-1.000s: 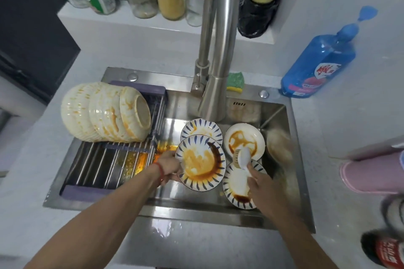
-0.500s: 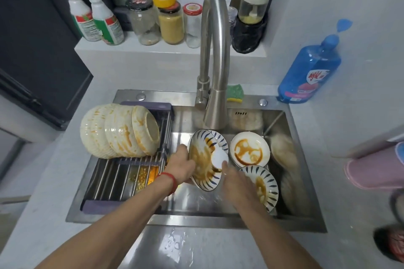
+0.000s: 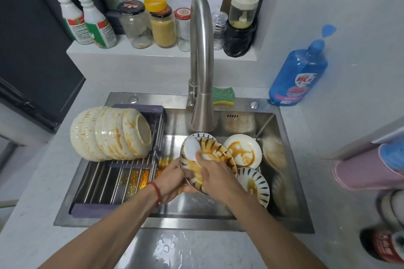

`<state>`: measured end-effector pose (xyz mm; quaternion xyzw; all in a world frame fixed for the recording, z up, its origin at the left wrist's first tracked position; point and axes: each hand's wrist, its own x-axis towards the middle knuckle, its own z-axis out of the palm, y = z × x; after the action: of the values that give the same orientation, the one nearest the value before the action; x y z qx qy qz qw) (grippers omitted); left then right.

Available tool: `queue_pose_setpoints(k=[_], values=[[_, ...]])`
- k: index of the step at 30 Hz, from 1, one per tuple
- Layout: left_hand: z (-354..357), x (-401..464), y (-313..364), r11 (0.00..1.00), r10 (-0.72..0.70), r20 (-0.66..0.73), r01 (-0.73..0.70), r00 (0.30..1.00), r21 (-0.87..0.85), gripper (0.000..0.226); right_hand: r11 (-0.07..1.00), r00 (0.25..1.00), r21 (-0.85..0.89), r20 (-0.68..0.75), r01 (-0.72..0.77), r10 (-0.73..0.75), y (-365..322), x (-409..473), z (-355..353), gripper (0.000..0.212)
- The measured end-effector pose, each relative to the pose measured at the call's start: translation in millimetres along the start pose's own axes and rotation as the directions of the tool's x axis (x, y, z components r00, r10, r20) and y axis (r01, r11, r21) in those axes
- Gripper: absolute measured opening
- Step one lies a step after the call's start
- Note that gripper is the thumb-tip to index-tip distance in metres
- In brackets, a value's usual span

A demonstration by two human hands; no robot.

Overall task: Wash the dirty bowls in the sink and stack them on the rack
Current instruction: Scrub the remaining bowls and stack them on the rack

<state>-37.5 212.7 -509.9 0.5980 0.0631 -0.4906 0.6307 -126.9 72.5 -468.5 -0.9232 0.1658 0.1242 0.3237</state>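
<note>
Head view: over the sink (image 3: 290, 214), the left hand (image 3: 171, 178) grips the lower edge of a tilted, sauce-stained striped bowl (image 3: 220, 154). The right hand (image 3: 215, 172) holds a white scrubber (image 3: 192, 148) pressed inside it. Stained cream bowls (image 3: 111, 133) lie stacked on their sides on the rack (image 3: 109, 183).
</note>
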Motion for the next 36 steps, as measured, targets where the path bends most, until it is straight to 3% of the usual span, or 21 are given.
queue_pose_setpoints(k=[4, 9, 13, 15, 18, 22, 26, 30, 34, 36], values=[[-1, -8, 8, 0.998, -0.03, 0.101, 0.035, 0.994, -0.05, 0.043, 0.985, 0.997, -0.157, -0.054, -0.066, 0.058, 19, 9, -20, 0.062], [1, -10, 9, 0.987, 0.015, 0.147, 0.009, 0.989, -0.16, 0.061, 0.997, 0.992, -0.022, 0.103, 0.076, -0.073, -1, -7, -22, 0.055], [0, -11, 9, 0.962, -0.001, 0.223, 0.061, 0.975, -0.266, 0.07, 0.991, 0.974, -0.096, 0.215, 0.095, -0.072, 10, -5, -30, 0.053], [1, -11, 7, 0.944, -0.028, 0.18, 0.086, 0.983, -0.319, 0.072, 0.987, 0.952, -0.096, 0.29, 0.127, -0.094, 12, -11, -29, 0.053], [6, -12, 5, 0.944, -0.024, 0.053, 0.04, 0.998, -0.328, 0.054, 0.977, 0.922, -0.143, 0.376, 0.155, -0.091, 24, -22, -33, 0.055], [8, -8, 4, 0.988, 0.008, -0.133, -0.028, 0.991, -0.151, 0.05, 0.911, 0.876, -0.346, 0.482, 0.223, -0.032, 44, -36, -49, 0.05], [22, -8, 4, 0.998, 0.002, -0.148, -0.011, 0.989, -0.066, 0.063, 0.861, 0.957, -0.506, 0.269, 0.042, 0.111, 62, -22, -56, 0.051], [27, -5, 8, 0.999, 0.048, -0.163, -0.045, 0.985, 0.019, 0.077, 0.871, 0.937, -0.488, 0.329, 0.059, 0.12, 49, -37, -36, 0.051], [33, -12, 7, 0.999, 0.05, -0.138, -0.047, 0.989, 0.023, 0.081, 0.88, 0.984, -0.459, 0.056, -0.124, 0.168, 51, -13, -35, 0.061], [35, -12, 7, 0.997, 0.06, -0.132, -0.065, 0.989, -0.036, 0.081, 0.922, 0.996, -0.379, 0.004, -0.084, 0.093, 38, -9, -23, 0.073]])
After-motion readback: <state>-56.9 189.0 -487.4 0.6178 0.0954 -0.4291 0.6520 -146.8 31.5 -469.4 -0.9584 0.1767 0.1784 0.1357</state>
